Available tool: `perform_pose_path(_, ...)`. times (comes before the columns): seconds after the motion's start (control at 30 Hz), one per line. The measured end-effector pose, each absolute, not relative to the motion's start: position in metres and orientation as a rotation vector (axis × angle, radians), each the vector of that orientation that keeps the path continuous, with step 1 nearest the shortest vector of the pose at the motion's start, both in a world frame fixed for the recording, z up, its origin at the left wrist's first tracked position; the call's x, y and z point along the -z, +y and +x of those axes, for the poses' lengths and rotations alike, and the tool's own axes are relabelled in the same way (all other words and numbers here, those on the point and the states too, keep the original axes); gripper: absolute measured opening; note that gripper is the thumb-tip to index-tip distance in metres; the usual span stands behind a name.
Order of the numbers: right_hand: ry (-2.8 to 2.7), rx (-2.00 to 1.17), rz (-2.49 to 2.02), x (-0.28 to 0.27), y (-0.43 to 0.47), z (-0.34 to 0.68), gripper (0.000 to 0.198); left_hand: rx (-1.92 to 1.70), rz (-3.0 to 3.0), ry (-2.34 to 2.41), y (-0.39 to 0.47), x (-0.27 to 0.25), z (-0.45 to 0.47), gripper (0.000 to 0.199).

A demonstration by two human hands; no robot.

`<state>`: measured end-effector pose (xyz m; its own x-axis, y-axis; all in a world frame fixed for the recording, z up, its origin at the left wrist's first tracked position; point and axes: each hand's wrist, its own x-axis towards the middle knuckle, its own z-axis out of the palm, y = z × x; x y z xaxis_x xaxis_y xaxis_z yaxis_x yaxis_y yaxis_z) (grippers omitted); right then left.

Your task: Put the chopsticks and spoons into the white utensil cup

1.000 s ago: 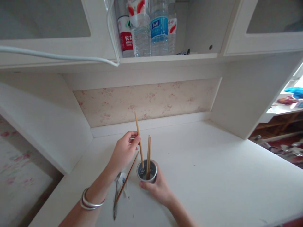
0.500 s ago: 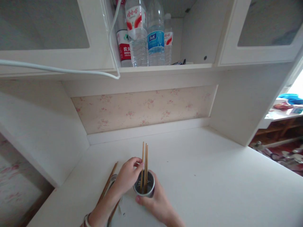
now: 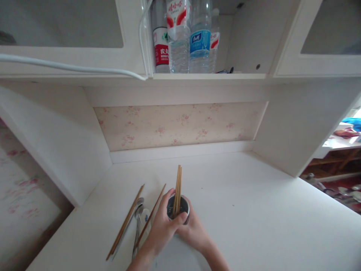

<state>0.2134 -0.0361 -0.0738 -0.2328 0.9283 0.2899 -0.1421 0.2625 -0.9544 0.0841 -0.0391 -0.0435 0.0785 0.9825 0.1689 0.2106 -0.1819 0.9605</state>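
Both my hands are wrapped round a round utensil holder (image 3: 185, 205) with a silvery rim, a dark inside and small holes in its bottom. My left hand (image 3: 165, 222) grips its left side, the thumb lying across the near rim. On the right and near side, my right hand (image 3: 194, 229) is closed round it, its fingers partly hidden. A few wooden chopsticks (image 3: 178, 188) stand close together in the holder, almost upright. Left of my hands lie more chopsticks (image 3: 126, 220), metal spoons (image 3: 138, 211), a white spoon (image 3: 144, 216) with a blue mark, and a single reddish-brown chopstick (image 3: 154, 208).
The white tabletop (image 3: 239, 229) is bounded by side panels and a flowered back wall (image 3: 180, 124). Overhead, plastic bottles (image 3: 180, 41) stand in an open cabinet, and a white cable (image 3: 84, 68) hangs along its left door. A cluttered shelf (image 3: 338, 162) shows at far right.
My left hand has let go of the chopstick it held in the holder and now grips the holder itself. The chopsticks stand closer together. The view has shifted, uncovering the spoons at left.
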Motion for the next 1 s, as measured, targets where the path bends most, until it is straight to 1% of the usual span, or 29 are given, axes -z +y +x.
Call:
perform_pose_path(0.07, -1.437, -1.206, -0.786, 0.077, -0.035, 0.215, 0.066, -1.249, 1.504, 1.234, -0.043, 0.048, 0.090, 0.080)
perform_pose_path(0.23, -1.456, -1.246, -0.797, 0.082, -0.031, 0.216, 0.068, -1.295, 1.412, 1.169, -0.044, 0.054, 0.091, 0.082)
perform_pose_path(0.4, -1.521, -1.232, -0.837, 0.078, -0.028, 0.218, 0.070, -1.246, 1.335, 0.997, -0.049, 0.060, 0.085, 0.096)
perform_pose_path(0.63, -1.509, -1.265, -0.895, 0.072, -0.031, 0.218, 0.066, -1.277, 1.405, 1.097, -0.051, 0.062, 0.087, 0.084)
perform_pose_path(0.8, -1.516, -1.232, -0.916, 0.072, -0.033, 0.217, 0.066, -1.276, 1.390, 1.096, -0.051, 0.064, 0.086, 0.085)
perform_pose_path(1.0, -1.518, -1.268, -0.922, 0.068, -0.034, 0.218, 0.065, -1.268, 1.360, 1.091, -0.051, 0.065, 0.086, 0.083)
